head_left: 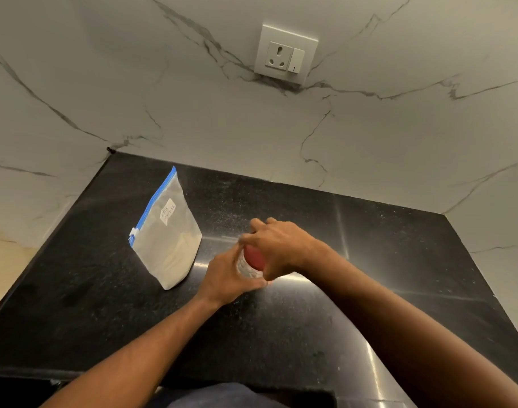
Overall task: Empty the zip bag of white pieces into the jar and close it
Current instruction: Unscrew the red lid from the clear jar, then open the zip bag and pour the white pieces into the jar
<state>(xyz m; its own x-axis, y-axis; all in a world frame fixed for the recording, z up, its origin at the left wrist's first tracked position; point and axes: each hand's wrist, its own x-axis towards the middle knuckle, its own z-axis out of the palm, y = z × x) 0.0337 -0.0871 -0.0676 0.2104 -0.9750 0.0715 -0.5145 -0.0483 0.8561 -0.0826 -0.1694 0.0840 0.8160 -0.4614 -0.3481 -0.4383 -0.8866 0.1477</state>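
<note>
On the surface point(281, 334), left hand point(228, 278) grips one jar point(246, 267); right hand point(281, 245) clasps its one lid point(254, 257); one bag point(169, 240) at ten o'clock.

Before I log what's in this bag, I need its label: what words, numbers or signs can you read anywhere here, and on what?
White label on the clear blue-zip plastic bag of white pieces: two handwritten lines, too small and blurred to read.
White wall socket plate: a small dark mark on its switch, no readable text.
Red-lidded clear jar under both hands: no text visible.
</note>
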